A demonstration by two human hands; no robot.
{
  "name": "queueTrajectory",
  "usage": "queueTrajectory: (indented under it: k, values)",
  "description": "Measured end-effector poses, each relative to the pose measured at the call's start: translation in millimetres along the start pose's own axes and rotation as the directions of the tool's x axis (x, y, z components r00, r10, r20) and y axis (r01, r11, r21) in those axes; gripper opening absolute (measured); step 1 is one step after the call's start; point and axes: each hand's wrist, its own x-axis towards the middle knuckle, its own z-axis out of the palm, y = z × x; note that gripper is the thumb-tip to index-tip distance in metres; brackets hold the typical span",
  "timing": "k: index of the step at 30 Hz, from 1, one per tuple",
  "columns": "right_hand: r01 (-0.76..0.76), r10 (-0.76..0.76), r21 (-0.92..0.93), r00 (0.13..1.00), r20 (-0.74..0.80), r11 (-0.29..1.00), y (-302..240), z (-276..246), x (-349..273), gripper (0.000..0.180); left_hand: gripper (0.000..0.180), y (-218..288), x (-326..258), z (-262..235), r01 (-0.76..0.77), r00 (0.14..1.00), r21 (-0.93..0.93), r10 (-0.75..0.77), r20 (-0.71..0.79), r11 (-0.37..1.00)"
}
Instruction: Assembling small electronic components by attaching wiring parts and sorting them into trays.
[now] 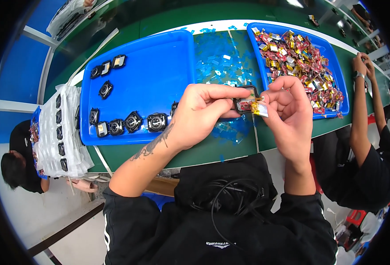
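Between the fingers of my left hand (199,112) is a small black watch case (237,106), its inside facing up and showing red parts. My right hand (291,117) pinches a silver pouch battery (260,109) with yellow tape at the case's right edge. Part of the case is covered by my left fingers. To the left, a blue tray (139,84) holds several black watch cases (157,122) along its near side and far left corner. On the right, another blue tray (345,95) bears a heap of batteries with yellow tape and red wires (292,57).
Scraps of blue film (223,62) litter the green table (272,132) between the trays. White plastic-wrapped trays with watch cases (49,137) stand at the left. One person (22,154) is at the far left; another person's arms (361,101) reach over the table at right.
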Motion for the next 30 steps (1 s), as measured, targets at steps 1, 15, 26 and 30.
queueTrajectory:
  k: [1, 15, 26, 30]
  values:
    - [-0.020, 0.021, -0.017, 0.999, 0.027, 1.000, 0.4, -3.0, 0.2, 0.033, 0.028, 1.0, 0.1, 0.7, 0.000, 1.000, 0.027, 0.000, -0.005, 1.000]
    - [0.111, -0.132, -0.281, 0.989, -0.059, 0.953, 10.7, 12.1, -9.4, 0.041, 0.051, 0.6, -7.9, 15.5, -0.079, 0.994, 0.075, 0.085, -0.074, 0.994]
    - [0.098, -0.098, -0.005, 0.994, -0.056, 0.995, 16.1, 16.1, -12.6, 0.044, 0.035, -8.6, -8.8, 16.2, -0.170, 0.980, 0.024, 0.171, -0.105, 0.985]
    - [0.189, -0.199, -0.080, 0.968, -0.150, 0.979, 12.2, 13.4, -11.9, 0.040, 0.034, -0.8, -11.1, 13.3, -0.303, 0.950, 0.202, 0.311, -0.008, 0.931]
